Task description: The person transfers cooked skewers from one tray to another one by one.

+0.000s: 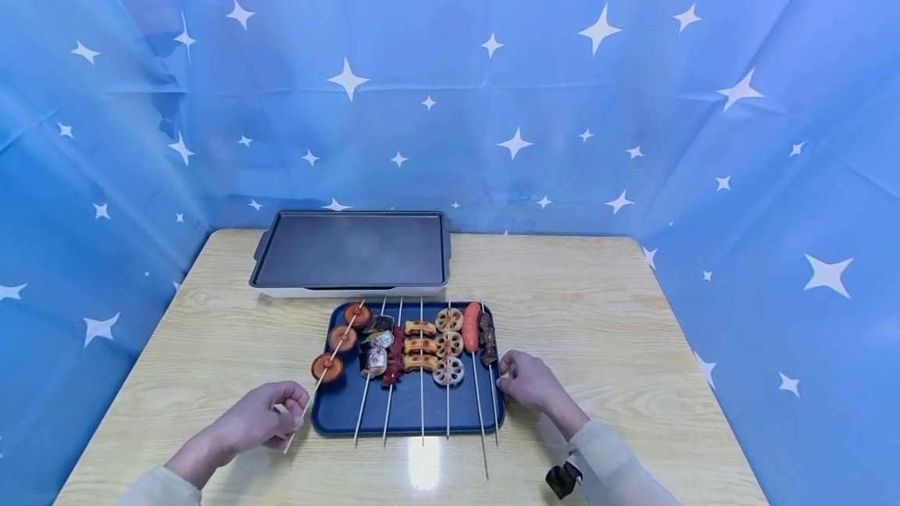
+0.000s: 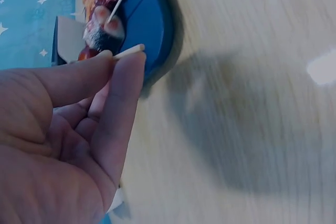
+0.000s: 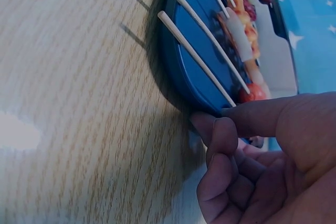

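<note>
My left hand [image 1: 263,416] pinches the wooden stick of a skewer with round orange-brown slices [image 1: 342,338]. The stick's end [image 2: 128,52] sticks out between thumb and index finger in the left wrist view. This skewer slants over the left edge of a blue tray [image 1: 337,412]. At the tray's right edge, my right hand [image 1: 532,383] grips the rim, thumb above and curled fingers at the side. On the tray lie a dark-skinned fish-like skewer [image 1: 376,358], a red meat skewer [image 1: 394,358], a yellow grilled skewer [image 1: 420,346], lotus root slices [image 1: 449,345], a sausage [image 1: 471,326] and dark meat [image 1: 487,340].
Behind the tray, a dark rectangular griddle [image 1: 355,248] with a pale base stands toward the back left of the wooden table [image 1: 576,287]. Several sticks overhang the tray's front edge. Blue star-printed cloth [image 1: 450,100] surrounds the table at the back and sides.
</note>
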### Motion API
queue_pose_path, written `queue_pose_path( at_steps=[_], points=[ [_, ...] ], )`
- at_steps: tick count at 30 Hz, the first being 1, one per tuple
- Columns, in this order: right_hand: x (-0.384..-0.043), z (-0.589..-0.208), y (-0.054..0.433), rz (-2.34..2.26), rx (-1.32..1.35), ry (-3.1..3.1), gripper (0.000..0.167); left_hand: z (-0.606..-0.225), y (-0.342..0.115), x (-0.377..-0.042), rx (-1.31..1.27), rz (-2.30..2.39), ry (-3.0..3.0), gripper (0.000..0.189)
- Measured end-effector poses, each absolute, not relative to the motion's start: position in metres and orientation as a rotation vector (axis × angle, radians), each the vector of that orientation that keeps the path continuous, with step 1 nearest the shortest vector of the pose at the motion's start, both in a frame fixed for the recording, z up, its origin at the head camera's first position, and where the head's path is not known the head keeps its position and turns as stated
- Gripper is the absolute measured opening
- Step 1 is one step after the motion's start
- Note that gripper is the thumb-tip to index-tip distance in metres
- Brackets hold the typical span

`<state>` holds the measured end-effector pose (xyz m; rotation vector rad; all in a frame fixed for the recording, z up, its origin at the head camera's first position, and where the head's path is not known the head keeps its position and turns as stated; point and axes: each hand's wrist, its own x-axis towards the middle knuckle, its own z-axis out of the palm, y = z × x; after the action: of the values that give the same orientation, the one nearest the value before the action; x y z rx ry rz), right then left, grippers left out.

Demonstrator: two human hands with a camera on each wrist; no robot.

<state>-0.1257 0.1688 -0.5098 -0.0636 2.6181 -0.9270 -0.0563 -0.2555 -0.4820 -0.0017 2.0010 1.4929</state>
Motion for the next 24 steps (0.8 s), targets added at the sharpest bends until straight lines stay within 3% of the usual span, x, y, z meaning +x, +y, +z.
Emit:
queue_pose_path(
  at_steps=[13,24],
  points=[
    [-0.124,-0.514,0.166,-0.900,-0.048,2.614,0.012,-0.500,-0.227,-0.054,-0.173,1.506,2.107,0.022],
    [-0.124,-0.512,0.165,-0.862,-0.050,2.650,0.012,-0.509,-0.222,-0.058,-0.159,1.565,2.054,0.023]
  ],
)
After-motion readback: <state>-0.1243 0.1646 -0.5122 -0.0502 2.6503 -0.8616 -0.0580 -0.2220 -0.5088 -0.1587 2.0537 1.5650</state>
